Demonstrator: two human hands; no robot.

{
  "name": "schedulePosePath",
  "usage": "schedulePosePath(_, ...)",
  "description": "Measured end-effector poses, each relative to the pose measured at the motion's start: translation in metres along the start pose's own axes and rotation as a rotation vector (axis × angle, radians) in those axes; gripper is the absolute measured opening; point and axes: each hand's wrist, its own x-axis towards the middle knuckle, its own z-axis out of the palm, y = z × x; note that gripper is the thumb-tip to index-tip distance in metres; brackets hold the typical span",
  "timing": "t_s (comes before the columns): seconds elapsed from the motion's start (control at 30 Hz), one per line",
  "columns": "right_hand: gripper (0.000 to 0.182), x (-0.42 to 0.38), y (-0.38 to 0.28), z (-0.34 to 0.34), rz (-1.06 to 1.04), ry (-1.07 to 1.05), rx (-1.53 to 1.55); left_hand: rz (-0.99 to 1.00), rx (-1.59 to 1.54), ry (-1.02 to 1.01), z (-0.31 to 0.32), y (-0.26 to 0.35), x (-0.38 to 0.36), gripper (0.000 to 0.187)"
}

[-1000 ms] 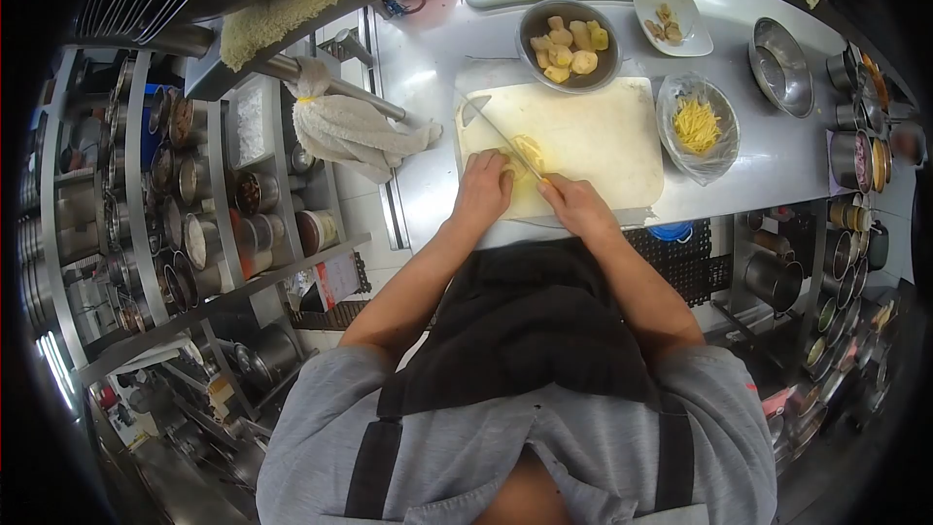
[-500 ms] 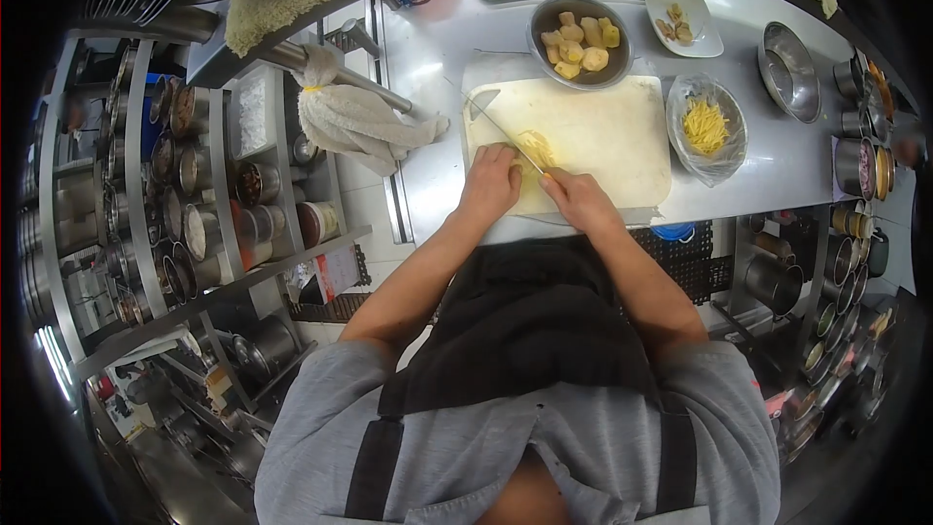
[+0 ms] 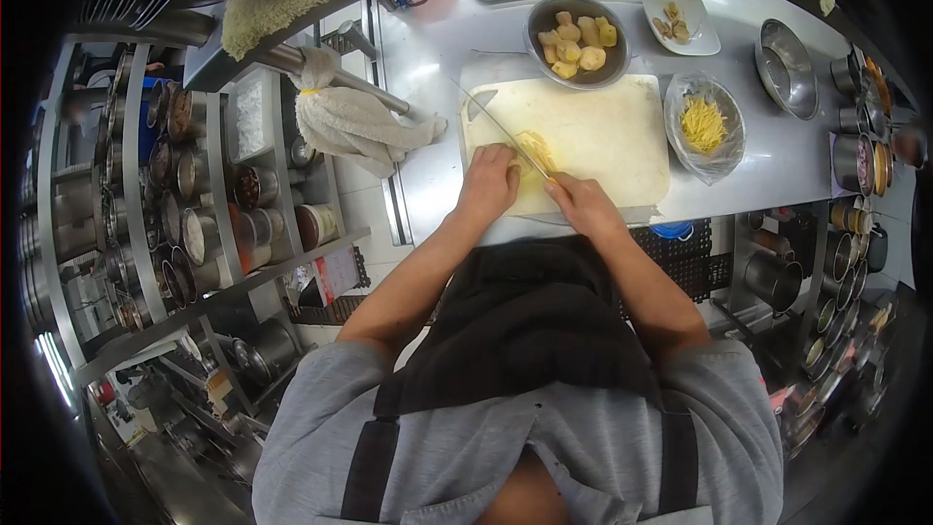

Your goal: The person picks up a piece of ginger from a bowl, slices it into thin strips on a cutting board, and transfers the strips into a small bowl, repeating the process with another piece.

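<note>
My right hand (image 3: 583, 202) is closed round the handle of a kitchen knife (image 3: 498, 125), whose long blade slants to the upper left over the board. Curled fingers of my left hand (image 3: 489, 180) press on pale yellow ginger (image 3: 526, 171) beside the blade; most of that piece is hidden under the hand. Thin yellow strips (image 3: 537, 145) lie just to the right of the knife. All this rests on a cream cutting board (image 3: 612, 146) in front of me.
Behind the board stands a metal bowl (image 3: 625, 63) of peeled chunks. To the right are a plastic-lined bowl (image 3: 731, 163) of yellow strips, a white dish (image 3: 711, 43) with small pieces and a steel bowl (image 3: 789, 73). A towel (image 3: 355, 126) hangs at left near shelves of pots.
The knife blade has risen slightly and its tip now reaches farther up and left, past the board's corner. My left hand stays in nearly the same place.
</note>
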Motion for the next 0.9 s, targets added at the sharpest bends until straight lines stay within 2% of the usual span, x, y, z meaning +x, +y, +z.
schedulePosePath(0.13, 0.032, -0.020, -0.008, -0.016, 0.085, -0.058, 0.034, -0.005, 0.000, 0.014, 0.001, -0.001, -0.002, 0.021)
schedulePosePath(0.33, 0.033, 0.008, 0.001, 0.012, -0.035, 0.041, -0.013, -0.001, 0.011, 0.012, 0.001, -0.001, -0.001, 0.020)
schedulePosePath(0.5, 0.033, -0.017, 0.001, -0.007, 0.020, -0.025, 0.112, 0.000, -0.014, 0.024, 0.000, 0.000, -0.001, 0.020)
schedulePosePath(0.6, 0.033, -0.014, -0.007, -0.009, 0.073, -0.078, 0.066, 0.000, -0.008, 0.014, 0.001, -0.001, -0.001, 0.020)
schedulePosePath(0.7, 0.032, 0.010, 0.004, 0.018, -0.017, 0.034, 0.030, 0.001, -0.003, 0.013, 0.001, -0.002, -0.002, 0.021)
schedulePosePath(0.9, 0.032, 0.010, 0.004, 0.015, -0.029, 0.040, 0.054, 0.002, -0.076, 0.086, -0.007, 0.005, -0.005, 0.021)
